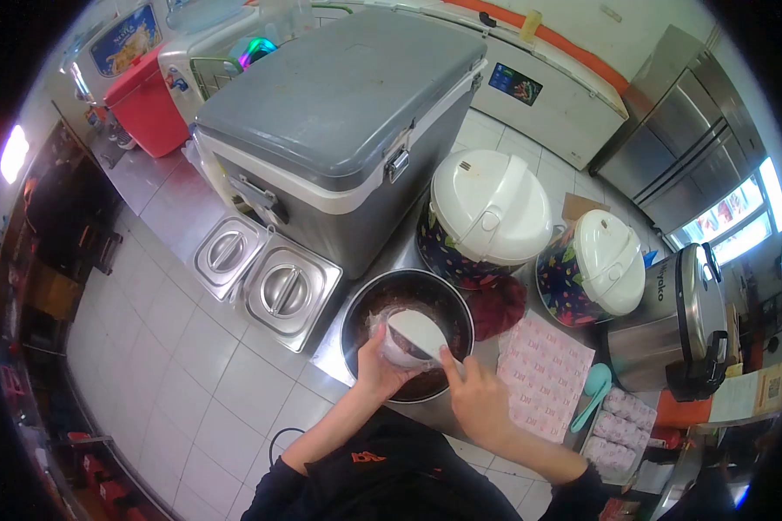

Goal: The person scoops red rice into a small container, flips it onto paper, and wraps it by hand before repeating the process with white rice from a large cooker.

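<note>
A: What is held over the round pot (447, 300), just below the center of the frame?

B: A smooth white oval piece (419, 330), matte and pale, its rounded end toward the upper left, lies against a translucent wrap or cup (400, 353). The see-through material looks crinkled and catches the light; whether it is a bag or a rigid cup cannot be told.

A: And the hands?

B: A person's left hand (381, 369), half closed, cups the translucent item from the left and below, thumb up along its side. The right hand (478, 398) is partly curled, index finger extended to the white piece's lower right edge; how firmly it grips cannot be told.

A: The pot itself?

B: Silver-rimmed and dark inside, with reddish-brown marks on its wall. Pink-printed white paper (543, 365) lies to its right, near a teal utensil (593, 391) and wrapped bundles (621, 425) at lower right. Two steel containers (291, 291) with handled lids sit left of center, below a gray cooler (339, 87).
</note>
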The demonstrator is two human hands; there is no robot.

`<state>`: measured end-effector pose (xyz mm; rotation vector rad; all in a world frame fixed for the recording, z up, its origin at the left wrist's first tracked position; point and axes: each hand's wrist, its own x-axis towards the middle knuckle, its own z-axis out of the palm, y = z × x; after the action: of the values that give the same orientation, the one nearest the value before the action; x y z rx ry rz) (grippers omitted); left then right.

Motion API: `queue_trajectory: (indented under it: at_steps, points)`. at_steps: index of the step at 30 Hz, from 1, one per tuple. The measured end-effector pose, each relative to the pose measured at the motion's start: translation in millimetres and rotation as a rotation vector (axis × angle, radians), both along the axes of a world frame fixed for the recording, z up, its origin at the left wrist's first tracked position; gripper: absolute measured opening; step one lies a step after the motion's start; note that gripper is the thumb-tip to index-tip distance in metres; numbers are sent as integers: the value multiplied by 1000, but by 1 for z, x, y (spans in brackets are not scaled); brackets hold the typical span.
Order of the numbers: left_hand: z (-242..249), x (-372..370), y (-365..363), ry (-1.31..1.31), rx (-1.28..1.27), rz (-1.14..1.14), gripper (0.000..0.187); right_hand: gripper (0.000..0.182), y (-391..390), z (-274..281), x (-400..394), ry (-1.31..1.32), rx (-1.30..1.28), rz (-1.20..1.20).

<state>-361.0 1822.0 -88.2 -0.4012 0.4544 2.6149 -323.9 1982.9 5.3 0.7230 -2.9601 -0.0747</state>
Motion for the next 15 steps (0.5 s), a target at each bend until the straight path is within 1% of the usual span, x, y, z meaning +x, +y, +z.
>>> queue_trajectory:
  at_steps: [1,3,4,5,7,9,10,12,13,14,15]
  points:
    - [4,0,-1,-53,-16,5,59,55,3,-14,3,-2,-2,-3]
    - [5,-1,-1,-75,-46,10,59,56,6,-31,3,53,-46,48]
    - [8,1,-1,-81,-31,18,53,56,9,-36,4,52,-48,44]
    - [11,1,-2,-87,-18,26,49,56,11,-37,4,53,-40,75]
    - [11,1,-5,-97,-25,32,48,55,13,-41,4,53,-35,102]
    - [16,2,-6,-109,-31,40,48,59,15,-42,3,-14,-90,143]
    - [20,2,-7,-123,-74,48,49,59,17,-39,0,-13,-91,144]
    - [25,1,-13,-135,-121,58,49,55,21,-20,-13,-70,-257,121]
    - [24,1,-19,-5,-106,75,50,55,26,-11,-21,-72,-258,124]
    - [24,2,-25,121,-89,95,50,50,32,-3,-30,-64,-393,75]
    - [34,3,-32,92,-15,130,49,45,36,3,-41,-57,-524,28]
